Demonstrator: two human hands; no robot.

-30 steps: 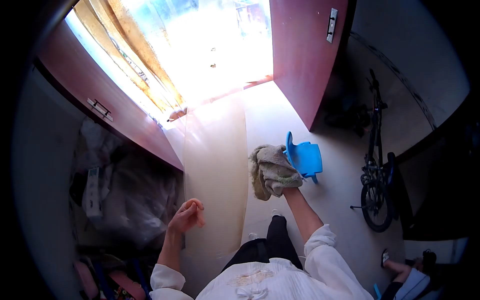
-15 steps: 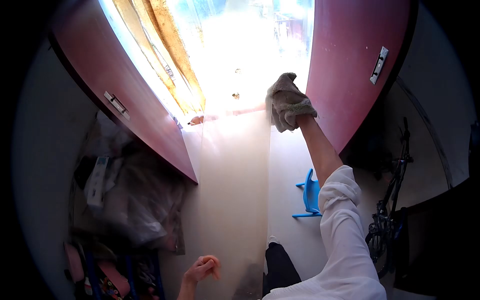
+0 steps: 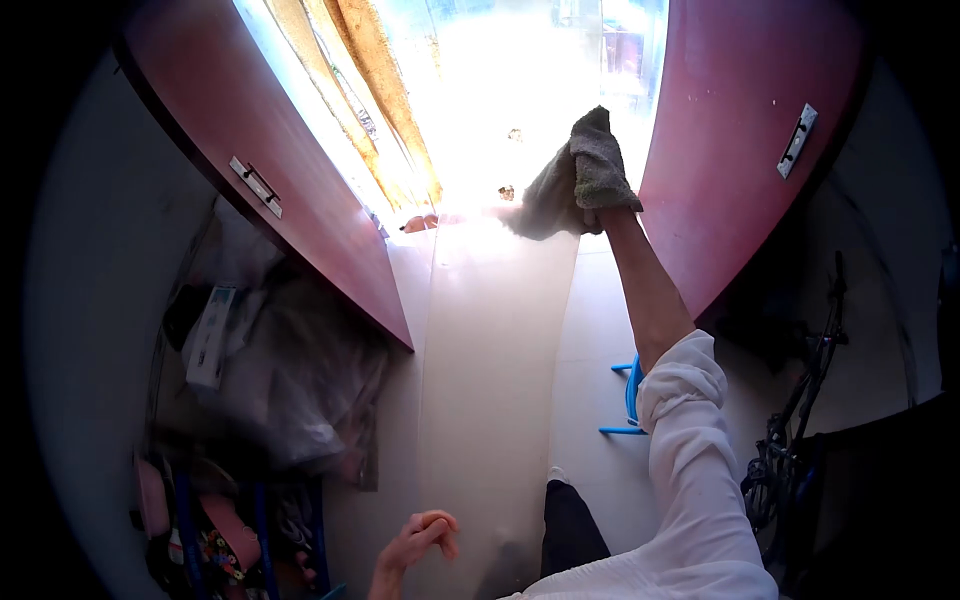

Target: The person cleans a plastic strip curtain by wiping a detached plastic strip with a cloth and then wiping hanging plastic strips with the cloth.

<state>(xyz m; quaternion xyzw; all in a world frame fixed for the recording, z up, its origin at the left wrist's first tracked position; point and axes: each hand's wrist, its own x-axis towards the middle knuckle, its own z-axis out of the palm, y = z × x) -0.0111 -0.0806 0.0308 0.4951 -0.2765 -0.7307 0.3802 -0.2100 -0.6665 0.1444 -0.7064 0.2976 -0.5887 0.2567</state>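
the right arm stretches well forward while the left hand hangs low, fingers curled.

Nothing seems clearly readable; any print on the white box is blurred.

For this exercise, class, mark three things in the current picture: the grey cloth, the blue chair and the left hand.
Grey cloth (image 3: 603, 172): head view, on its bunched folds.
Blue chair (image 3: 632, 397): head view, on the narrow upright part that shows.
Left hand (image 3: 418, 538): head view, on its middle.
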